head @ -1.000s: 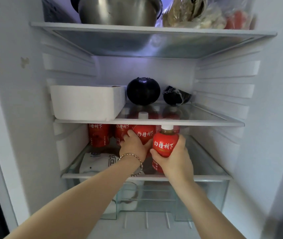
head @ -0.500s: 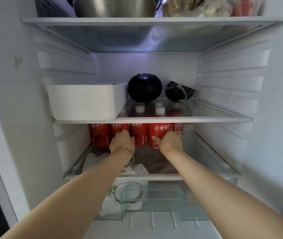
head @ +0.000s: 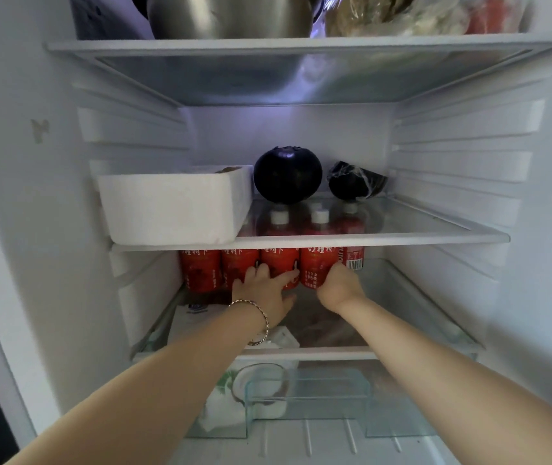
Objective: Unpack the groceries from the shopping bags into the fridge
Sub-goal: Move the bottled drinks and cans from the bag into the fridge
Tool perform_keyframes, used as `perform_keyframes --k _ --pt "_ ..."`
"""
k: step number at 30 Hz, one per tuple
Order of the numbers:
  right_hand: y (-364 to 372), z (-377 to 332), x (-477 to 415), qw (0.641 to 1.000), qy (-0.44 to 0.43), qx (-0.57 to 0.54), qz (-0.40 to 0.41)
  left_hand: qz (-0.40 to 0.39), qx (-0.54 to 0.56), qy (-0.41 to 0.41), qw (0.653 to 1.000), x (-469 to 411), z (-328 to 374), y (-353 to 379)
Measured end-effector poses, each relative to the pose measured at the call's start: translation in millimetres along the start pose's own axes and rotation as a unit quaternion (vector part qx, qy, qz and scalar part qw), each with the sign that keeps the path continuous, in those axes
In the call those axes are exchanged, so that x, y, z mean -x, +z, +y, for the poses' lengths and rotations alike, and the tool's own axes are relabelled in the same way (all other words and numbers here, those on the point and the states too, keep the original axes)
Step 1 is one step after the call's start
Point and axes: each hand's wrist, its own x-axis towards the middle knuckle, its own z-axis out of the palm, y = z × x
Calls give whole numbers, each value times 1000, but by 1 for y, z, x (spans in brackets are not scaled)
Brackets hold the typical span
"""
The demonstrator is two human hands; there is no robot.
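Several red drink bottles (head: 278, 266) with white caps stand packed in rows at the back of the fridge's lower glass shelf (head: 419, 313), beneath the shelf carrying a white foam box (head: 174, 206) and a round eggplant (head: 287, 174). The left hand (head: 264, 290) lies flat, fingers spread against the middle bottles, seemingly to steady them. Just beside it, the right hand (head: 338, 285) wraps the base of the end bottle (head: 315, 266), apparently snugging it into line. Setting them deep probably keeps room in front.
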Motion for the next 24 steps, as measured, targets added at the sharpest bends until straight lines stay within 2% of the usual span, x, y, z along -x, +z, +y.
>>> perform_keyframes --k 5,8,13,19,24 --pt "-11 3 19 998 -48 13 -42 -32 -16 1 999 -1 -4 -2" --pt "-15 0 34 994 -75 60 -57 -49 -12 -7 999 8 1 -7" --pt "-23 -21 62 980 -117 131 -96 45 37 -35 998 36 -5 -29" --pt "-24 -56 103 951 -201 170 -164 27 -1 -116 993 111 -25 -57" --pt "-8 -77 156 899 -322 191 -226 -42 -33 -254 966 202 -35 -61"
